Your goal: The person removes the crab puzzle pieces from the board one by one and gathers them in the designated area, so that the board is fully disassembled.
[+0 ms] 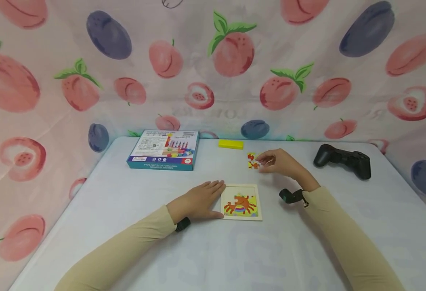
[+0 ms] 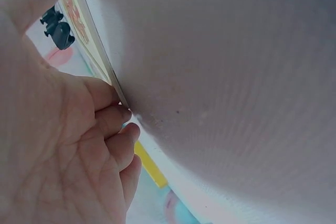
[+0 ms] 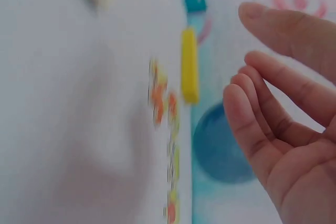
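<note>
A wooden puzzle board point(image 1: 259, 202) lies flat on the table, with a partly assembled orange crab picture point(image 1: 244, 205) inside its pale frame. My left hand point(image 1: 202, 200) rests along the board's left side, its fingers at the upper corner and thumb at the lower one. In the left wrist view the fingertips touch the edge of the board point(image 2: 93, 38). Beyond the board, my right hand point(image 1: 276, 163) hovers beside loose puzzle pieces point(image 1: 252, 160). The right wrist view shows the pieces point(image 3: 157, 93) blurred, and nothing between the thumb and loosely bent fingers.
A boxed bead set point(image 1: 163, 150) lies at the back left. A yellow block point(image 1: 231, 144) is near the table's back edge. At the right lies a black game controller point(image 1: 342, 159). Fruit-printed cloth point(image 1: 227, 93) hangs behind the white table point(image 1: 256, 258).
</note>
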A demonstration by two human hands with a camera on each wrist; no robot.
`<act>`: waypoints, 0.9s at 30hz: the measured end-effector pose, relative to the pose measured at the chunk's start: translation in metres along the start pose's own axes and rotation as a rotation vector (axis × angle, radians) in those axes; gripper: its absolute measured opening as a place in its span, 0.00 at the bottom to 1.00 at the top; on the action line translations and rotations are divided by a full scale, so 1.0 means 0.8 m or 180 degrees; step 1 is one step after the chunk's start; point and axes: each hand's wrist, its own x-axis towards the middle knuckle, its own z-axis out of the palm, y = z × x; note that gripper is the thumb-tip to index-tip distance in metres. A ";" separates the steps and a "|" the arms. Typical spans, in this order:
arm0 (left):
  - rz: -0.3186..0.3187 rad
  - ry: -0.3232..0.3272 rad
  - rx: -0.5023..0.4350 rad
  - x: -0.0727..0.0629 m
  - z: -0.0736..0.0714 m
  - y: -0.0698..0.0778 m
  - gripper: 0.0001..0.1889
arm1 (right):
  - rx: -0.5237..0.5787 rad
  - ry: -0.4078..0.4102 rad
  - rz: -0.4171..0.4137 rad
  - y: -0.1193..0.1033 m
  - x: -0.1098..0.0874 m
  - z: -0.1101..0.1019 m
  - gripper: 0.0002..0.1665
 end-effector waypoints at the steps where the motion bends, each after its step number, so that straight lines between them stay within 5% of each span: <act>1: -0.0003 0.0005 0.0002 0.000 0.000 0.000 0.48 | -0.0006 -0.0073 -0.0096 -0.005 -0.004 0.005 0.22; 6: -0.0022 0.0009 0.0017 0.000 0.001 -0.002 0.49 | 0.0014 -0.0631 -0.0552 -0.026 -0.018 0.036 0.21; 10: 0.0002 0.0029 0.0008 0.000 0.002 -0.002 0.48 | -0.0057 -0.0873 -0.0518 -0.033 -0.020 0.058 0.20; 17: 0.0031 0.0054 -0.0044 0.000 0.002 -0.001 0.48 | -0.0378 -0.0973 -0.0420 -0.028 -0.019 0.075 0.19; 27: 0.0022 0.0052 -0.0043 -0.002 0.001 -0.002 0.48 | -0.0409 -0.0963 -0.0358 -0.033 -0.019 0.077 0.17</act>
